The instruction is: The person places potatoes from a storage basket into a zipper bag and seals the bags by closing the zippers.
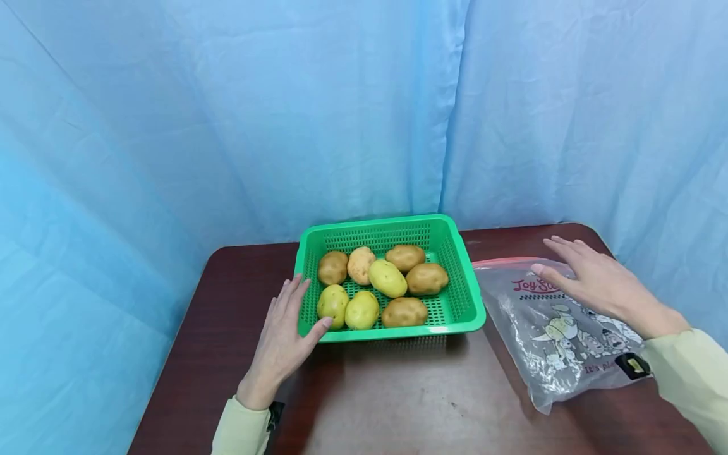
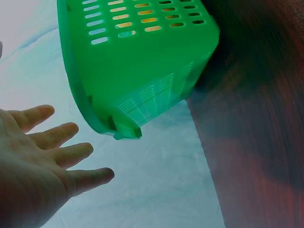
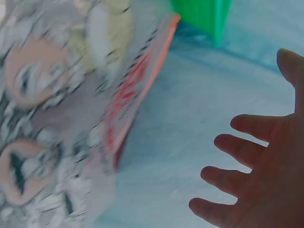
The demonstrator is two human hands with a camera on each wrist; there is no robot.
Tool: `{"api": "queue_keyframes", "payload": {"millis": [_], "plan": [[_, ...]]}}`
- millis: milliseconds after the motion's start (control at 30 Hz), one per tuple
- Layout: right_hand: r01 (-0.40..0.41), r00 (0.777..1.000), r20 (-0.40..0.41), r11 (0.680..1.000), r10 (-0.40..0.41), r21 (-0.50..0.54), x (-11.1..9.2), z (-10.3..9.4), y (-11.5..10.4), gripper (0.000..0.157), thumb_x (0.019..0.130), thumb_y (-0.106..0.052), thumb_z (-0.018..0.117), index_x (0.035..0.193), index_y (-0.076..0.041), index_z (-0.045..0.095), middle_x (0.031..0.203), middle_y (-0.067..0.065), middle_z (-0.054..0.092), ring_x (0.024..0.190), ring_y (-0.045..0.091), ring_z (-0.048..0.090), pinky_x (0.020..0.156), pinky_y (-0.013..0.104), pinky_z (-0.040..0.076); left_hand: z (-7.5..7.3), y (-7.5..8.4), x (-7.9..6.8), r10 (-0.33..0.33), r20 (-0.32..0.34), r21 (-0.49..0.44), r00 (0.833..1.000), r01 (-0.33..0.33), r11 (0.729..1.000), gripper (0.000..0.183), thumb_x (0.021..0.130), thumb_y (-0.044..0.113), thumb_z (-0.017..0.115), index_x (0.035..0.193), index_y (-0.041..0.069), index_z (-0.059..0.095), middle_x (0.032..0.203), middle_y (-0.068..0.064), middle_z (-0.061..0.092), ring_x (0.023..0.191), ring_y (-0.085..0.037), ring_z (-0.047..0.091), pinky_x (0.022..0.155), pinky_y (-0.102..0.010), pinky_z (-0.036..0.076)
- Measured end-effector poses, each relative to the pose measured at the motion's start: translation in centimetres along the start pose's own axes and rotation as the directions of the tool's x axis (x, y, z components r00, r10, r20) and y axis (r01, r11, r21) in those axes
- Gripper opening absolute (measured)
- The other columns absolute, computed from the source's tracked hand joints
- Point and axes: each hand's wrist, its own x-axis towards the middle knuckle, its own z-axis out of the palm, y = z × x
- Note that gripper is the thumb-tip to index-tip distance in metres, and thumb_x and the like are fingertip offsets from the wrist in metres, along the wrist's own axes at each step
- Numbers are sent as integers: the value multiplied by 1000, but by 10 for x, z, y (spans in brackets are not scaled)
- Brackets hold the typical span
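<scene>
Green basket (image 1: 392,332), loaded with eight pieces of produce, sits toward the 12 o'clock side of a dark, reddish-brown desk (image 1: 398,398), its open top facing up and its long axis running close to 9-to-3 o'clock, the 3 o'clock end tipped slightly toward 2. Inside lie four brown potatoes (image 1: 428,279), one paler tan piece (image 1: 361,265) and three yellow pieces (image 1: 362,310); the central yellow one slants from 10 to 4 o'clock, while the brown potato nearest the front wall stretches from 9 to 3. Just off the basket's 8 o'clock corner, a person's left hand (image 1: 286,335) hangs with fingers extended and spread, gripping nothing; the left wrist view shows a gap between fingers and rim. At 3 o'clock, just beside the basket, a clear plastic bag (image 1: 512,316) lies with its cartoon print up, its red-trimmed edge toward 12 and its near side edge slanting from 11 to 5. Above it, the right hand (image 1: 605,287) reaches toward 10 o'clock, fingers straight and holding nothing. Blue cloth (image 1: 284,126) hangs behind the desk.
</scene>
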Motion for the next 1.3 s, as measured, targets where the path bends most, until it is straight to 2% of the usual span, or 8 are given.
{"api": "queue_keyframes", "payload": {"millis": [167,467,667,800,900,1033,1167,1300], "plan": [[-50,995,83,999,48,21,3,8,26,87,105,-59,47,161,3,25,160,36,26,144,61,23,103,82,22,2,0,-3,-9,11,-15,1000,9,1000,79,96,47,69,156,3,43,166,-15,32,154,-39,24,119,-67,21],[-98,990,104,995,99,-9,0,21,66,84,108,-51,45,151,20,30,147,48,34,130,68,35,99,80,32,6,1,-5,-21,30,-47,999,22,999,77,97,46,69,157,5,42,166,-13,33,155,-37,23,119,-67,19],[-121,987,103,992,124,-34,-6,22,82,69,106,-37,57,138,24,45,125,46,56,110,65,55,84,71,47,8,3,-2,-11,35,-48,999,13,999,77,98,47,68,157,6,42,166,-12,33,155,-35,23,120,-66,20],[-139,988,60,990,140,-9,-8,22,86,46,101,-20,63,124,20,59,102,30,69,81,40,65,65,50,51,9,3,-1,-10,38,-47,999,11,999,77,98,47,68,157,6,42,167,-12,32,155,-35,23,120,-66,20],[-150,989,16,989,150,5,-9,23,86,35,96,-11,62,120,16,65,100,28,71,78,36,64,62,47,48,9,3,-1,-11,36,-47,999,12,999,77,98,48,68,158,7,41,167,-12,32,155,-35,23,119,-66,21],[-148,986,-68,989,150,21,-13,21,85,29,92,-3,59,116,10,69,105,31,70,83,44,64,66,52,47,9,2,-1,-6,28,-51,1000,7,999,76,98,47,68,157,6,42,167,-12,32,155,-37,24,119,-66,22],[-167,969,-178,985,172,44,-19,13,82,25,93,-2,58,113,5,71,104,30,70,73,34,59,62,43,40,8,3,-1,0,15,-60,1000,1,998,76,98,46,68,157,5,42,166,-12,33,154,-38,25,120,-65,22],[-177,935,-300,982,187,63,-26,4,78,20,95,-3,61,109,2,73,100,28,71,65,21,53,64,40,33,7,3,0,7,8,-64,1000,-6,998,76,98,45,68,156,5,42,166,-13,33,154,-37,25,120,-64,22]]}}
